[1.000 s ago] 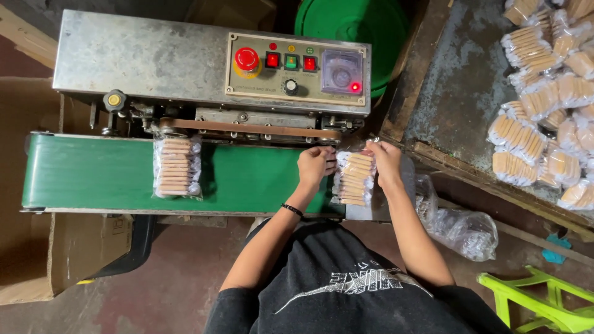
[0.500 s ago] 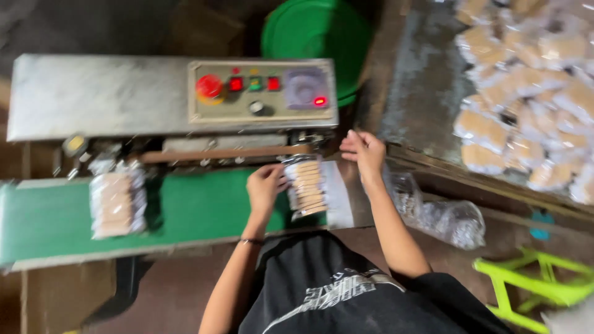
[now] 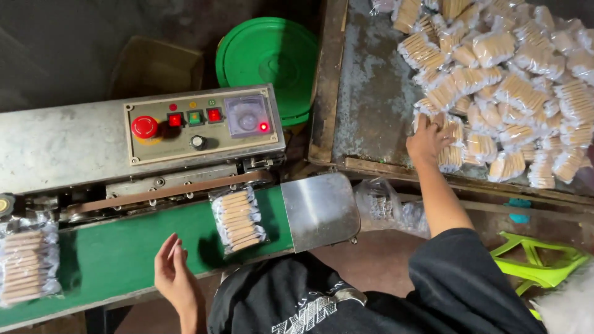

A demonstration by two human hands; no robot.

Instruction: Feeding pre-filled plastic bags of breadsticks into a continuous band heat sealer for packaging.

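On the long green conveyor belt (image 3: 124,253) two clear packets of stacked pale biscuits (image 3: 238,219) ride along, many more heaped unsealed on the worn metal surface (image 3: 371,99), where the right hand (image 3: 427,139) closes on one while the left hand (image 3: 173,278) hovers open.

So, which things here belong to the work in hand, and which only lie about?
In the work:
- right hand on a biscuit packet in the pile
- left hand, open, beside the green belt
- packet on the belt
- sealing machine

Lying about:
- green lid
- cardboard box
- lime stool
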